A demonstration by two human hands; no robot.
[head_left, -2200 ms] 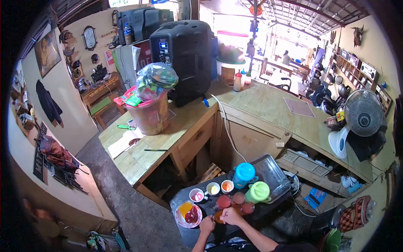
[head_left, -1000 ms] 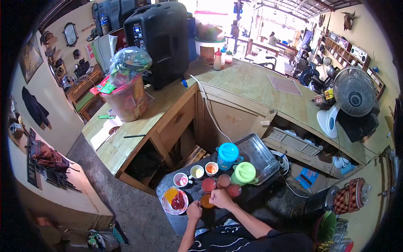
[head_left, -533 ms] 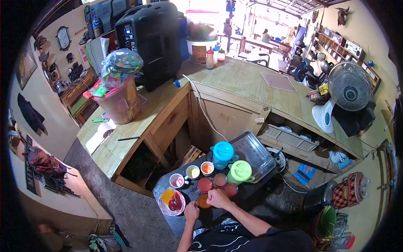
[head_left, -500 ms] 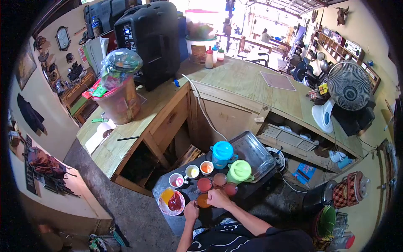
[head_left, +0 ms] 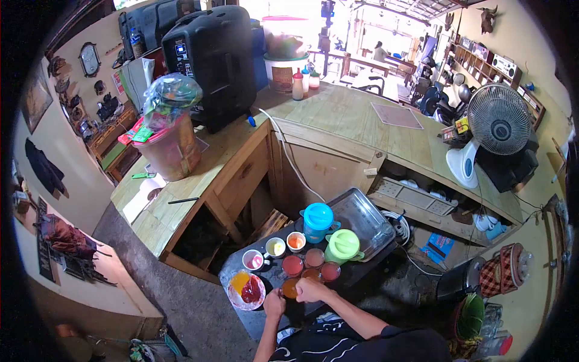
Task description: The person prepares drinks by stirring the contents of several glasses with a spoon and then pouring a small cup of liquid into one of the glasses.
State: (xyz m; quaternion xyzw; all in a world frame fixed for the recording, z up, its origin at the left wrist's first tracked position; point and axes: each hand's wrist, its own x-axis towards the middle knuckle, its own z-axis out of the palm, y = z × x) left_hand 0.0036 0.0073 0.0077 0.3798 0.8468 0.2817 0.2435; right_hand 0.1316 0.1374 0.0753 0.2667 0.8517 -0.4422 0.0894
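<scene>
My left hand (head_left: 275,303) is closed at the left edge of a glass of orange liquid (head_left: 290,288); what its fingers hold is hidden. At the right side of that glass my right hand (head_left: 312,291) is curled, and its grip is too small to make out. Just beyond it stands another orange-brown glass (head_left: 311,274). Reddish drinks (head_left: 292,265) and a paler one (head_left: 314,257) are behind. A plate (head_left: 254,305) with yellow and dark red food lies left of my hands. White cups (head_left: 253,260) stand above the plate.
A blue-lidded pitcher (head_left: 318,222), a green-lidded pitcher (head_left: 344,245) and a metal tray (head_left: 377,226) stand at the back of the dark low table (head_left: 250,323). Beyond is a wooden counter (head_left: 338,114) with a speaker (head_left: 211,66), a bucket (head_left: 169,151) and a fan (head_left: 500,123).
My right hand has shifted slightly down, and the orange-brown glass beyond it now shows. My left hand has hardly moved. The camera view has shifted slightly.
</scene>
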